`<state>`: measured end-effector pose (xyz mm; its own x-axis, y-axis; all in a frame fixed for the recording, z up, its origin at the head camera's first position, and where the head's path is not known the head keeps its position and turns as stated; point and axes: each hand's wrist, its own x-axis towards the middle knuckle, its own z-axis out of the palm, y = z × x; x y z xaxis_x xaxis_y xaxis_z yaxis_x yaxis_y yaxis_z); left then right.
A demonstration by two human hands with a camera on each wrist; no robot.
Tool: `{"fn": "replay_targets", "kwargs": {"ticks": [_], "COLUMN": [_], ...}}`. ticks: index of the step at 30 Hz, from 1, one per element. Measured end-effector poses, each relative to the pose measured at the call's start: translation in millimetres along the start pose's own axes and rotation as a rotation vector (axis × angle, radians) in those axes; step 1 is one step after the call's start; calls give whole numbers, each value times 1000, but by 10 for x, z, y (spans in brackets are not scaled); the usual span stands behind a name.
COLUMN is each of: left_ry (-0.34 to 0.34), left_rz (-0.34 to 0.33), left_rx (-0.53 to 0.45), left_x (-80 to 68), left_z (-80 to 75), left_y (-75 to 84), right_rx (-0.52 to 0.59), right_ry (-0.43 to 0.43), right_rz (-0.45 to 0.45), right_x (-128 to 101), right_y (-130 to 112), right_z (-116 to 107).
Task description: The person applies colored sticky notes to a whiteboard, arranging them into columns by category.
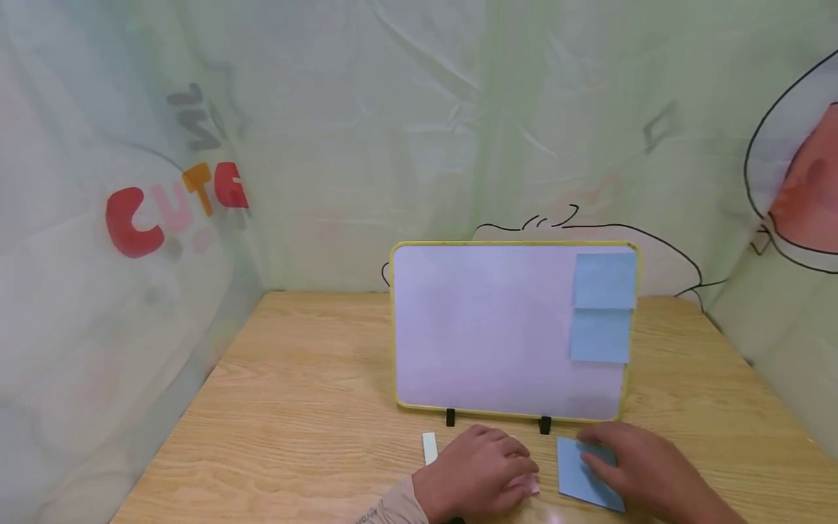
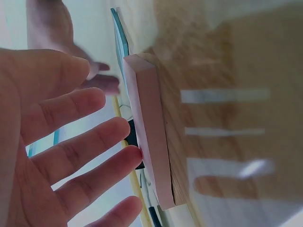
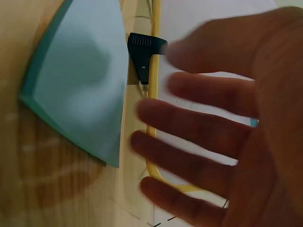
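Note:
My left hand (image 1: 481,469) is over a pink sticky note pad (image 1: 532,483), covering most of it in the head view. In the left wrist view the pad (image 2: 152,135) shows as a thick pink block on the table, the fingers (image 2: 90,146) spread and relaxed along it; whether they touch it I cannot tell. Just to the right, a blue sticky note pad (image 1: 576,479) lies under my right hand (image 1: 641,466). The right wrist view has that hand's fingers (image 3: 194,120) loosely extended beside the blue pad (image 3: 80,80), pinching nothing.
Behind the hands a whiteboard (image 1: 484,320) with a yellow frame stands on black feet (image 1: 450,417). Two blue notes (image 1: 605,280) are stuck one above the other on its right side. A narrow white strip (image 1: 429,447) lies left of my left hand. Printed curtains (image 1: 366,145) surround the wooden table (image 1: 281,407).

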<state>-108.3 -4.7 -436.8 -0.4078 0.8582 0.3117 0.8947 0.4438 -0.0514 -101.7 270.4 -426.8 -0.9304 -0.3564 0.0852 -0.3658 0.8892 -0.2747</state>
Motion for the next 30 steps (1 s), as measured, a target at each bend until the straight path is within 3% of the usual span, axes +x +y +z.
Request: {"fn": "replay_targets", "kwargs": {"ticks": [4,8,15,23,30], "left_ry": [-34,-78,-76,-66,-96], "left_rz": [-18,-28,-31,-18,-53], "left_rx": [-23,-34,-57,-72,-66], "left_x": [19,35,65,186,312], "left_z": [-2,-7,14,63,134], "left_y": [-11,-25,-26,-2,50], "right_rx": [17,20,-54,-82,-44], "right_ry": [-118,-161,-102,-87,12], "right_rz": [4,-1,-131,-138,-190], "right_x": [-19,-16,-73,-116,-161], "right_y": [16,24,36,34,25], "right_z": [18,28,78,81,95]}}
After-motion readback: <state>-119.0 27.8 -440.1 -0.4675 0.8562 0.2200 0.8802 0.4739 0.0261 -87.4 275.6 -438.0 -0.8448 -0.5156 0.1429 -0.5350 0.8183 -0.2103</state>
